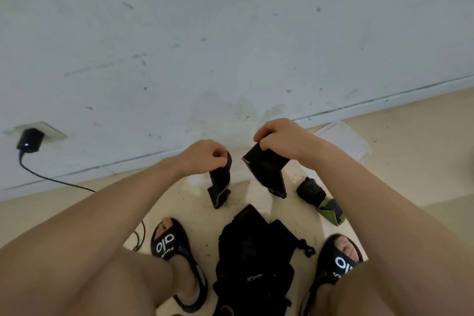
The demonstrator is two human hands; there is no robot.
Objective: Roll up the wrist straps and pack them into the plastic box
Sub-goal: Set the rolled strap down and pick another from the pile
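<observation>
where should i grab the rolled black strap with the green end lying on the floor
Grip the rolled black strap with the green end across its thick black bundle, coming from above: the bundle lies on the cream floor with its top exposed, while the loose green tail would let it unroll.

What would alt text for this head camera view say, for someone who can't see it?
Seen from above, a person's left hand and right hand each grip a dangling black wrist strap above a pale floor. A rolled strap, a black bag and sandalled feet are below; a clear plastic lid lies by the wall.
</observation>
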